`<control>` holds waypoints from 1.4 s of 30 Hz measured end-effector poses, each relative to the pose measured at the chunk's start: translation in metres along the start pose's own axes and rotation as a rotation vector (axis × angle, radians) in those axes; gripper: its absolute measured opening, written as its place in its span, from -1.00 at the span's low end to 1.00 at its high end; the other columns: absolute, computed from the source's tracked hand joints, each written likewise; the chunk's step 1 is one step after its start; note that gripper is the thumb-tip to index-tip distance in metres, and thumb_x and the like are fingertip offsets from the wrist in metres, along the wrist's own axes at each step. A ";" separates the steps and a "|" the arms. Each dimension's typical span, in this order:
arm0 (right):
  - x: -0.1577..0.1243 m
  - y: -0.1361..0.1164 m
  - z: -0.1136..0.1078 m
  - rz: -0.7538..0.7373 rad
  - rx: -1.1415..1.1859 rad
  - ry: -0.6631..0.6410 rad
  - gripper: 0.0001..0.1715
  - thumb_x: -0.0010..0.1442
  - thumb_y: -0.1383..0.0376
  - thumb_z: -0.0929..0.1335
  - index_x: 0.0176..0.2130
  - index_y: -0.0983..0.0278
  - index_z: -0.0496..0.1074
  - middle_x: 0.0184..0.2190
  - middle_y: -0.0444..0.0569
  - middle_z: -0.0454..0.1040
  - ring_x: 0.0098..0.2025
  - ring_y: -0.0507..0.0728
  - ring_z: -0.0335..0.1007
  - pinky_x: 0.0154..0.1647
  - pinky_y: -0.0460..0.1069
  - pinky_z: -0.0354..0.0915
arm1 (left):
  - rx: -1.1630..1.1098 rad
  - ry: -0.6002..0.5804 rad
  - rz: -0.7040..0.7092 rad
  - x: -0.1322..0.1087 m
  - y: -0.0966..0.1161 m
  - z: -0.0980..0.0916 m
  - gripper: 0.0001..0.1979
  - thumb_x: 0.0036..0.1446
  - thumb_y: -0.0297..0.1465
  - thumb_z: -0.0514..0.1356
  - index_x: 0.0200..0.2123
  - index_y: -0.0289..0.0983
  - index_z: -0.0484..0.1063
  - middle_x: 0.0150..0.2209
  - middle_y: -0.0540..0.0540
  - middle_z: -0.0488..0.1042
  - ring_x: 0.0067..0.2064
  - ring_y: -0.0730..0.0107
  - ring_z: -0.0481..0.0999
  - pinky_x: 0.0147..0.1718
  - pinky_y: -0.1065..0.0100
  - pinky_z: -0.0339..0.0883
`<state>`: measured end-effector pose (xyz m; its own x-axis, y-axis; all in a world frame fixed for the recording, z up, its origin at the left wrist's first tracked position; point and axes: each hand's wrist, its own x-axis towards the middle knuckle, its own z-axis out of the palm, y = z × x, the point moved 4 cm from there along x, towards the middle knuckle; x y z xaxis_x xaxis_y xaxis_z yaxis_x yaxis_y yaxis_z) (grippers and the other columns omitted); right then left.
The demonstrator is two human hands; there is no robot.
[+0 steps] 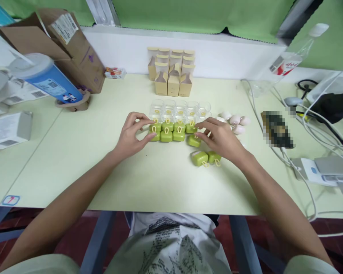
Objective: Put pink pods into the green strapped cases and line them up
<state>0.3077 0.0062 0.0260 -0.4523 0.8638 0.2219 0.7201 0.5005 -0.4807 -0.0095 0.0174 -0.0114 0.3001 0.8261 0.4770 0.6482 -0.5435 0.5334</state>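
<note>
Small green cases with yellow loops (166, 136) stand in two rows on the table. My left hand (131, 134) is at the rows' left end, thumb and forefinger apart, fingertips touching the end cases. At the right end, my right hand (218, 134) has its fingertips on a slightly offset green case (194, 141), its forefinger close to the case behind. Two more cases lie nearer to me, a green case (200, 158) and another green case (214, 156), their loops toward me. Clear plastic containers (180, 110) with yellow labels stand directly behind the rows.
Open small tan boxes (173, 84) stand by the wall. White-pink rounded pieces (239, 129) lie beyond my right hand. Leftward are a cardboard box (88, 68) and a blue canister (55, 85). Cables (254, 102), a pixelated object (278, 129) and a bottle (291, 62) are rightward.
</note>
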 end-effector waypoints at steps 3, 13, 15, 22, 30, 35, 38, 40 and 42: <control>-0.007 0.002 -0.003 -0.009 0.077 -0.018 -0.66 0.41 0.07 0.47 0.04 0.21 0.67 0.03 0.13 0.58 -0.32 0.14 0.56 -0.20 0.11 0.52 | -0.083 -0.067 -0.104 -0.003 -0.009 0.004 -0.34 0.22 0.00 0.42 0.30 -0.08 0.42 0.21 -0.20 0.31 0.11 0.18 0.51 0.00 0.14 0.66; -0.008 0.006 0.012 -0.018 0.096 0.008 -0.72 0.39 0.26 0.45 0.06 0.19 0.67 0.20 0.19 0.49 -0.21 0.19 0.66 0.00 0.25 0.61 | -0.247 -0.159 -0.234 -0.006 -0.022 0.007 -0.22 0.13 -0.13 0.50 0.36 -0.07 0.34 0.27 -0.21 0.21 0.27 0.12 0.46 0.04 0.18 0.68; -0.010 0.006 0.014 0.070 0.131 0.013 -0.57 0.35 0.29 0.48 0.19 0.17 0.60 0.14 0.17 0.56 -0.20 0.21 0.69 0.00 0.25 0.63 | -0.264 -0.159 -0.226 -0.005 -0.022 0.007 -0.25 0.14 -0.14 0.50 0.34 -0.08 0.36 0.26 -0.21 0.25 0.25 0.14 0.48 0.02 0.18 0.68; -0.010 0.006 0.020 0.198 0.210 -0.040 -0.45 0.30 0.35 0.52 0.26 0.20 0.59 -0.16 0.03 0.77 -0.18 0.28 0.76 -0.03 0.21 0.65 | -0.328 -0.156 -0.209 -0.004 -0.028 0.008 -0.27 0.10 -0.12 0.51 0.28 -0.11 0.41 0.23 -0.20 0.35 0.13 0.18 0.54 0.00 0.12 0.68; -0.008 0.004 0.025 0.171 0.217 -0.002 -0.47 0.30 0.40 0.50 0.24 0.23 0.59 -0.06 0.05 0.76 -0.11 0.26 0.76 0.00 0.18 0.65 | -0.372 -0.161 -0.252 -0.002 -0.036 0.004 -0.23 0.01 -0.13 0.56 0.25 -0.13 0.43 0.12 -0.15 0.41 0.08 0.19 0.56 -0.01 0.12 0.64; -0.009 0.004 0.026 0.174 0.250 0.018 -0.45 0.30 0.36 0.50 0.25 0.23 0.54 0.06 0.10 0.72 -0.07 0.28 0.76 0.00 0.21 0.67 | -0.319 -0.151 -0.234 -0.004 -0.031 0.005 -0.22 0.07 -0.14 0.53 0.30 -0.13 0.37 0.14 -0.15 0.35 0.10 0.20 0.53 0.01 0.14 0.62; -0.009 0.004 0.027 0.182 0.261 0.009 -0.44 0.31 0.33 0.51 0.26 0.25 0.51 0.09 0.14 0.71 -0.07 0.29 0.76 0.00 0.23 0.68 | -0.203 -0.102 -0.230 -0.007 -0.023 0.010 -0.06 0.02 -0.07 0.56 0.39 -0.11 0.27 0.17 -0.18 0.29 0.13 0.15 0.50 0.07 0.07 0.62; -0.008 0.004 0.027 0.178 0.265 0.012 -0.45 0.31 0.32 0.51 0.26 0.25 0.50 0.09 0.14 0.71 -0.06 0.29 0.76 -0.01 0.24 0.68 | -0.119 -0.068 -0.224 -0.009 -0.018 0.015 0.05 -0.03 -0.03 0.59 0.42 -0.11 0.21 0.17 -0.19 0.28 0.14 0.12 0.48 0.10 0.03 0.61; -0.008 0.004 0.028 0.168 0.271 0.012 -0.46 0.31 0.31 0.51 0.25 0.24 0.51 0.09 0.14 0.70 -0.06 0.29 0.75 -0.01 0.24 0.68 | -0.063 -0.045 -0.217 -0.010 -0.015 0.020 0.06 -0.03 -0.01 0.59 0.43 -0.10 0.19 0.16 -0.19 0.28 0.13 0.11 0.48 0.10 0.03 0.60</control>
<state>0.3001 -0.0003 -0.0014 -0.3316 0.9345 0.1295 0.6167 0.3186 -0.7198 -0.0082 0.0198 -0.0378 0.1900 0.9297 0.3155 0.6566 -0.3592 0.6632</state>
